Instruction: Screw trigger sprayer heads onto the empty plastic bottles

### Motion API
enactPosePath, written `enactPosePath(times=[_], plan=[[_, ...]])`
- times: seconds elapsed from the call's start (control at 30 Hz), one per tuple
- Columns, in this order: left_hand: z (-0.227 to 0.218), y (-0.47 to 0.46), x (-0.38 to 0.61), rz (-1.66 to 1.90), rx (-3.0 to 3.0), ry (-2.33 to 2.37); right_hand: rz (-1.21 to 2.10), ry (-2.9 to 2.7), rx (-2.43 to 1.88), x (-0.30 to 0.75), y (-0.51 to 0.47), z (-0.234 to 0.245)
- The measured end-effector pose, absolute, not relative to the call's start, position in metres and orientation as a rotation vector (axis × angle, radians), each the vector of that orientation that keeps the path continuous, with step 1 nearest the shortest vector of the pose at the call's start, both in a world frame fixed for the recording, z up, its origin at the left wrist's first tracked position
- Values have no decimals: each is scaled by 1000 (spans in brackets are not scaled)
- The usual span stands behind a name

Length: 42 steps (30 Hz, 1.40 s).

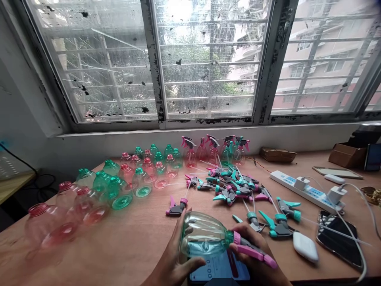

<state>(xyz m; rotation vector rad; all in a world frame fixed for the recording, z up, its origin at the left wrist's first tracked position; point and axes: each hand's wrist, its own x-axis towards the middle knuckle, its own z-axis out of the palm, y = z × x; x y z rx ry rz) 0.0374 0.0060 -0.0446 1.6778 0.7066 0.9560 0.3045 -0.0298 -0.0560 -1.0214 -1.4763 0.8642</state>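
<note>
A green clear bottle (pixel 202 232) lies on its side in the air, its neck pointing right. My left hand (pixel 172 260) is wrapped round its base end, thumb underneath. At the neck sits a grey-and-pink spray head (pixel 253 254), pink collar against the green mouth. My right hand (pixel 253 235) is closed round this spray head near the collar; some of its fingers are hidden. Whether the collar is fully screwed down I cannot tell. Just beyond my left hand lies a loose pink-and-grey spray head (pixel 177 208). A lit phone (pixel 214 273) is below the bottle.
Several pink and green open bottles (pixel 143 182) stand at left. A heap of loose spray heads (pixel 230 184) lies in the middle, with bottles wearing spray heads (pixel 212 153) behind. At right are a power strip (pixel 306 190), cables, a dark phone (pixel 339 238) and a white case (pixel 305 246).
</note>
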Motion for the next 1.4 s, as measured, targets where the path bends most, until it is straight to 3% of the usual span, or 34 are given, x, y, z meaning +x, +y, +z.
enactPosePath(times=[0.27, 0.63, 1.4], plan=[[-52, -2, 42, 1130, 1798, 872, 887, -1431, -1110, 304, -28, -62], [-30, -13, 43, 965, 1407, 647, 872, -1473, -1055, 308, -26, -70], [-44, -15, 42, 1033, 1490, 681, 864, -1407, -1095, 299, -31, -53]])
